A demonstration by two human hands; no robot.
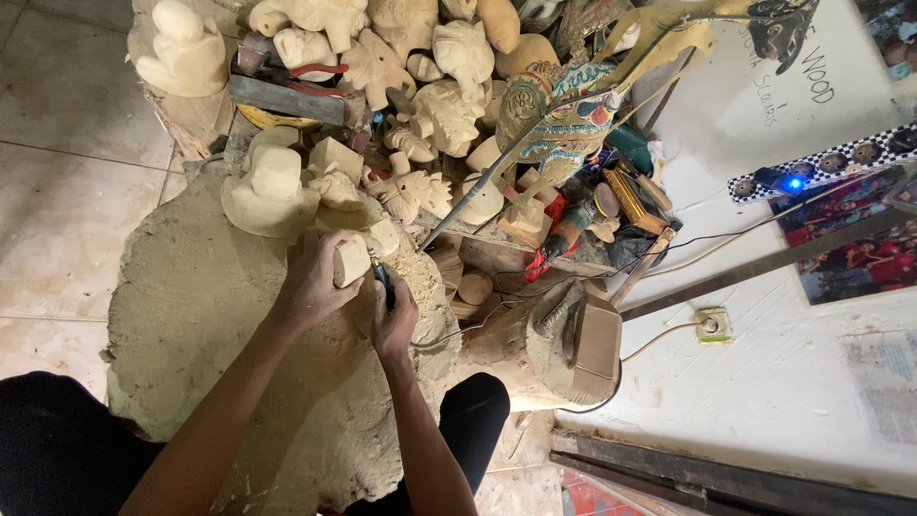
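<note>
My left hand (313, 282) grips a small pale wooden carving (351, 259) and holds it over a dusty cloth-covered work surface (201, 315). Right beside it, my right hand (394, 320) is closed around a slim dark carving tool (383, 279) whose tip meets the carving's right side. A thin cable trails from the tool toward the right. Both forearms reach up from the bottom of the view, between my dark-trousered knees.
Several unpainted wooden figures (420, 96) are piled at the top, with a hat-shaped carving (270, 191) just above my hands. A painted puppet on a stick (564, 115) leans at upper right. A wooden box (594, 344), a wall socket (711, 325) and a lit power strip (821, 167) lie right.
</note>
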